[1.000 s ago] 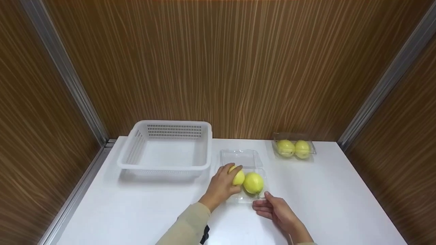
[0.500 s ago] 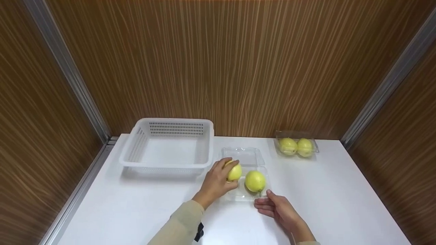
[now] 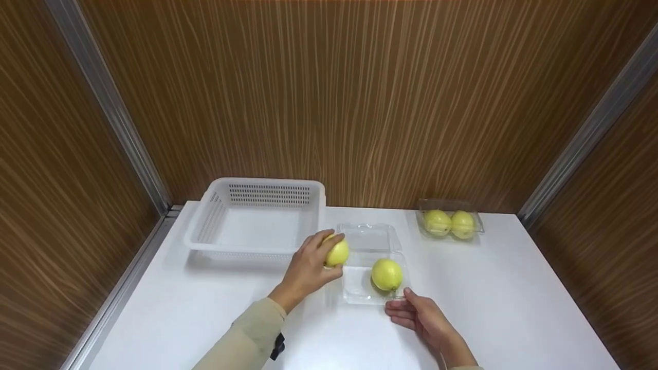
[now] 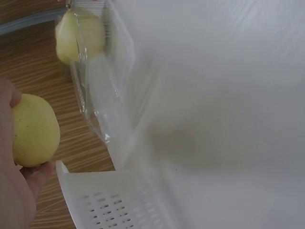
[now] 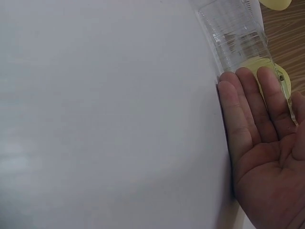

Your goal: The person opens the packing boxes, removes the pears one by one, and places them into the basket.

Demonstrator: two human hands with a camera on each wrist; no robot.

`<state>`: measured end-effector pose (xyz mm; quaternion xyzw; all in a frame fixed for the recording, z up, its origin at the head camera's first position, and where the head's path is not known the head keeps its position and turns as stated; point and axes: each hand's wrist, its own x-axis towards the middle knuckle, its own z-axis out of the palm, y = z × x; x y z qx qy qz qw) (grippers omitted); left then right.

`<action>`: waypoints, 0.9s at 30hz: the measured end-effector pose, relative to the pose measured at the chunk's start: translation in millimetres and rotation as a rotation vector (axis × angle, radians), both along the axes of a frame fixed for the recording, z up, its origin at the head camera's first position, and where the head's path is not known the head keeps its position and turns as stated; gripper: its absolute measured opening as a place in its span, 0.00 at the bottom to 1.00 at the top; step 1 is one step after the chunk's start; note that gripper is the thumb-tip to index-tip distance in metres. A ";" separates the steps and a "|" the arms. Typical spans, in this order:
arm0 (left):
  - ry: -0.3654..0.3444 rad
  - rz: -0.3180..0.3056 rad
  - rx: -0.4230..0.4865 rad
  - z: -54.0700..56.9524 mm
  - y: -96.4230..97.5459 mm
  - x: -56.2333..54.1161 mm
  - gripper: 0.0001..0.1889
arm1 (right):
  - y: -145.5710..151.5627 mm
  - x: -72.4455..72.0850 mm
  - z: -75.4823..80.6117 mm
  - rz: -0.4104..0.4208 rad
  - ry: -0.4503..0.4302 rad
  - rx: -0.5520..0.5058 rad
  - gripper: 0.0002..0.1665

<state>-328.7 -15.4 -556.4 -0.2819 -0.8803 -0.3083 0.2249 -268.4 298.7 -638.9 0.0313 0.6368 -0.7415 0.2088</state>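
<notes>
My left hand (image 3: 306,265) grips a yellow pear (image 3: 337,253) between thumb and fingers, just left of an open clear plastic clamshell box (image 3: 357,285) and close to a white basket's right side. In the left wrist view that pear (image 4: 37,130) shows speckled skin. A second pear (image 3: 386,274) with a short stem sits in the right half of the box's base; the lid lies folded back behind. At the box's front right corner my right hand (image 3: 422,314) pinches the rim, thumb above and fingers below. The right wrist view shows those fingers (image 5: 255,102) stretched along the box wall.
A white perforated basket (image 3: 252,250) stands at the back left of the white table (image 3: 493,298). Another clear box (image 3: 446,205) with two yellow pears is at the back right. Wood-patterned panels (image 3: 318,103) enclose the back and sides.
My left hand has lifted its pear out of the box's left half and carried it left toward the basket. The right hand stays at the box's corner.
</notes>
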 end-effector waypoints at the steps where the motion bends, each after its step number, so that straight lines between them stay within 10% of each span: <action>1: 0.002 0.007 -0.001 1.9 -2.6 -0.8 0.33 | 0.3 -0.1 -0.2 -0.002 0.000 -0.005 0.37; 27: -0.088 0.215 0.155 41.9 -101.8 -30.6 0.31 | 1.1 2.3 -1.0 -0.014 0.020 -0.048 0.34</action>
